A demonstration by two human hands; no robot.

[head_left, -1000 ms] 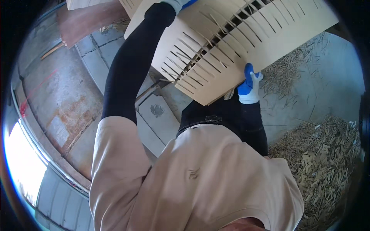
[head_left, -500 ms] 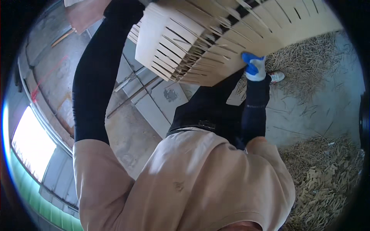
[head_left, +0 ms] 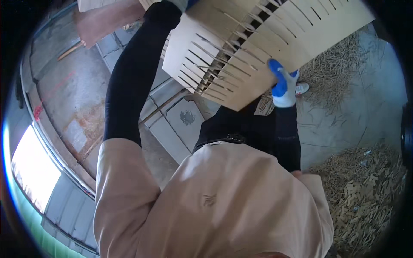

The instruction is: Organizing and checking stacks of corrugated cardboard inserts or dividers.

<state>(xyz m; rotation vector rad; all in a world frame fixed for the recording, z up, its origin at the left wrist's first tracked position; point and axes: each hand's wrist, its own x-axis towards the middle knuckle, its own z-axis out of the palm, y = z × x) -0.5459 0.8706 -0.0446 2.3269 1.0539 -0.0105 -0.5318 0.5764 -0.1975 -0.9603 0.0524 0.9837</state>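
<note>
A large pale plywood panel [head_left: 251,84] with rows of narrow cut slots spans the top of the view, tilted. Thin wood slivers stick out of the slots, and a dark gap with slivers in it runs between this panel and a paler slotted section [head_left: 202,45] to its left. My right hand [head_left: 284,88], in a white and blue work glove, grips the panel's near edge, blue fingers pressed on its face. At the top edge, my left hand [head_left: 183,4] is by the panel's far left side; its fingers are mostly cut off by the frame.
Heaps of wood slivers [head_left: 327,77] lie on the floor beyond my right hand, with more offcuts [head_left: 361,202] at lower right. My shoe [head_left: 302,88] stands beside the far heap. Grey floor plates [head_left: 172,129] and a reddish-brown sheet [head_left: 103,23] are to the left.
The panel's near corner and my right hand have shifted toward me. My left arm has moved to the right, along with the slotted section.
</note>
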